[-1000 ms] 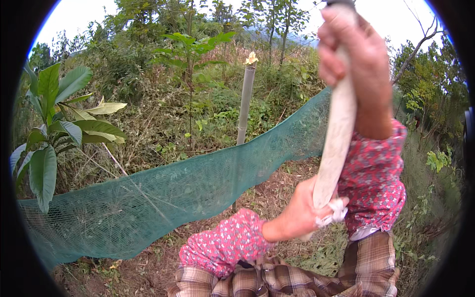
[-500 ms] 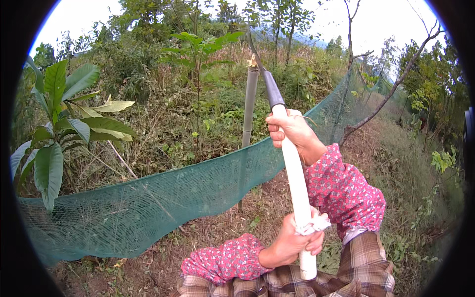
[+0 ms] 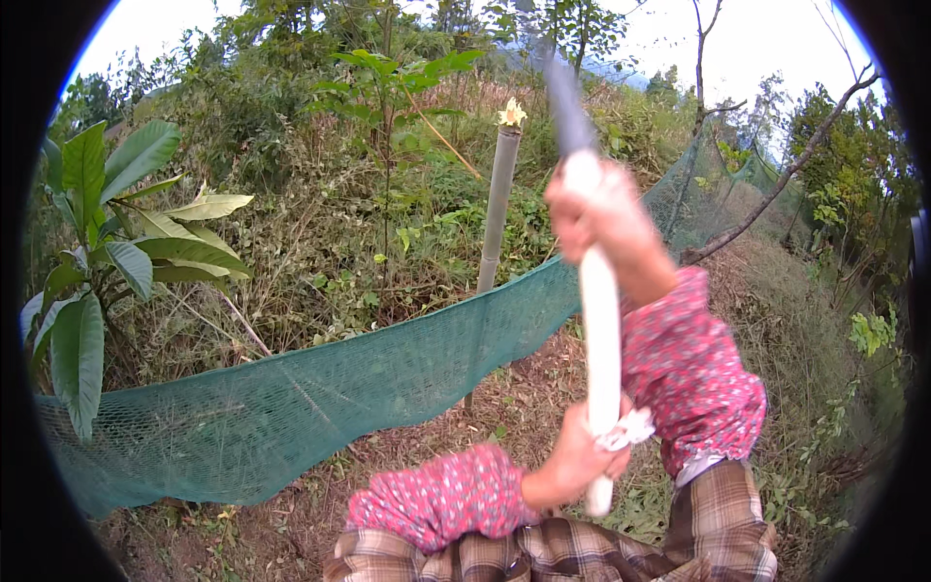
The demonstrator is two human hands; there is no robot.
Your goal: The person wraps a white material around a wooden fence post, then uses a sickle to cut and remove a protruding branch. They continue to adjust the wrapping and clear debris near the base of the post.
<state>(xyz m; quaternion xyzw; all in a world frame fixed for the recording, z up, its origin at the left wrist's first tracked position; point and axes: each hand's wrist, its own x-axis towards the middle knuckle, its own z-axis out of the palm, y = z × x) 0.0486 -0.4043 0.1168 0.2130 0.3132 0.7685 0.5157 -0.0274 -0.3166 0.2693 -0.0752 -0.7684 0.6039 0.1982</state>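
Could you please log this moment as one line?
left grip: on pale handle, near lower end; right grip: higher, below dark tool head; grey post: splintered top; green netting: in front of post

Head view: no text, label, brand, number or sign legible
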